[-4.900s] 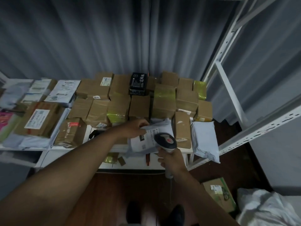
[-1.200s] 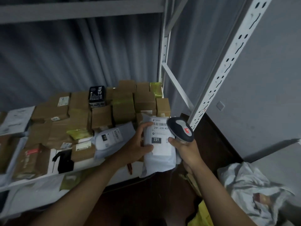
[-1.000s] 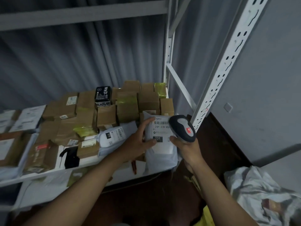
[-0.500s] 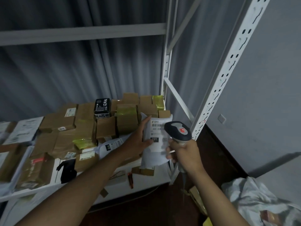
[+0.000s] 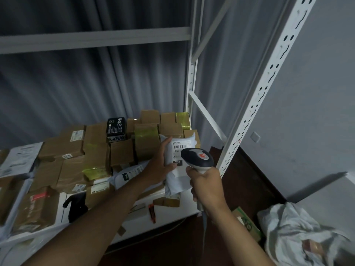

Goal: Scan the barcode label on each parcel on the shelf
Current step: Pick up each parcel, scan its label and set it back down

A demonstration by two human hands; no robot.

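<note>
Right hand [image 5: 206, 187]: lower centre, fingers wrapped round the scanner [image 5: 197, 158] handle, head aimed at the label.
Left hand [image 5: 160, 164]: fingers and thumb clamped on the white parcel [image 5: 177, 173], held upright at frame centre above the shelf [image 5: 172, 214] front edge.
Barcode label [image 5: 179, 148]: faces the camera, partly behind the scanner head.
Progress: one parcel under scan; which are finished cannot be told.
Remaining: the cardboard boxes [image 5: 96, 150] stacked behind, mid-left, apparently pending.

A white mailer [image 5: 177, 181] with a black-striped barcode label [image 5: 179, 150], brown boxes [image 5: 123, 154], grey-and-red scanner [image 5: 197, 158].
</note>
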